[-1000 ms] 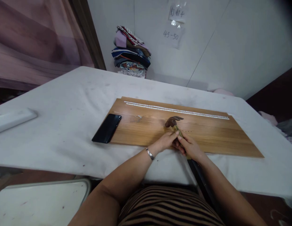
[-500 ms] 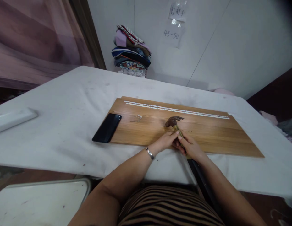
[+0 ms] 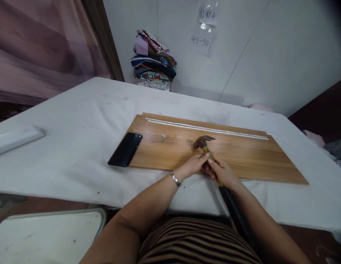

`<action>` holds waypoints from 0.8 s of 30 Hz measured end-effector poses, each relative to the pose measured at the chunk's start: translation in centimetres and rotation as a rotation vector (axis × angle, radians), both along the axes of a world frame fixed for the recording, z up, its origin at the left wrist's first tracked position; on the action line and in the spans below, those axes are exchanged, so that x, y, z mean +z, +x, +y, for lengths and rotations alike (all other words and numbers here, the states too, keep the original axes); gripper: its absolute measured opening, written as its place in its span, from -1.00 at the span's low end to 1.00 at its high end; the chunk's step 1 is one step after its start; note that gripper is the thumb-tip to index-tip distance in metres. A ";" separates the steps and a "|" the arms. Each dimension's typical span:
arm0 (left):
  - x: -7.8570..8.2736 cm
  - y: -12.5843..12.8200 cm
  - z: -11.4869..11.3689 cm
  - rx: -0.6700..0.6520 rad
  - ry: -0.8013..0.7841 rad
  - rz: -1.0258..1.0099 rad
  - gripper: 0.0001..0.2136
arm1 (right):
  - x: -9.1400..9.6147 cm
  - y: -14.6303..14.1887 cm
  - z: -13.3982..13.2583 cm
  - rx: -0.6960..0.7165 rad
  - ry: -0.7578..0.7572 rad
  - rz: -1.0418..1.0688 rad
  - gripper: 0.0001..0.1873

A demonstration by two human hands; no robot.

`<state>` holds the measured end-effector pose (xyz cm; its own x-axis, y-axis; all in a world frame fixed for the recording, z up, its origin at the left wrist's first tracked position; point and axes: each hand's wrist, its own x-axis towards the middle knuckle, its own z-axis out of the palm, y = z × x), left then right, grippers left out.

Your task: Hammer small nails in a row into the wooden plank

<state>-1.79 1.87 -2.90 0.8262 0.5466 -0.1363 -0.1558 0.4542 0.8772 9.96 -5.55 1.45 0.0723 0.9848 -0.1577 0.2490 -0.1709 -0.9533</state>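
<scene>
Nothing has visibly moved since the earlier frame: on the white-clothed table (image 3: pixel 76 139) before a pale wall (image 3: pixel 242 69), the right hand (image 3: pixel 223 172) wraps the hammer (image 3: pixel 200 142) over the middle of the wooden board (image 3: pixel 261 161), while the left hand (image 3: pixel 196 164) presses its fingers by the handle, its grip hidden. A phone (image 3: pixel 125 149) overlaps the board's left end, near loose nails (image 3: pixel 163 136); the right forearm (image 3: pixel 258 207) partly covers the handle.

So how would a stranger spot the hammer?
On the white table lies a long wooden board. Near its front edge, the left hand and right hand hold the hammer, set apart from the flat black phone by its brown, clawed head.
</scene>
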 end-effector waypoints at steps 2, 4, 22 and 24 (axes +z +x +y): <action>0.1 -0.1 0.0 -0.015 -0.001 -0.011 -0.42 | 0.1 -0.1 -0.1 0.000 0.004 0.001 -0.61; 0.2 -0.1 0.0 -0.005 0.013 0.000 -0.42 | 0.1 -0.1 -0.1 0.009 -0.002 0.002 -0.62; 0.0 -0.1 0.0 0.015 0.032 0.003 -0.42 | 0.0 0.0 -0.1 0.008 0.018 -0.009 -0.66; 0.0 0.0 0.0 0.022 0.043 0.013 -0.42 | -0.1 0.1 -0.1 0.013 0.011 -0.011 -0.65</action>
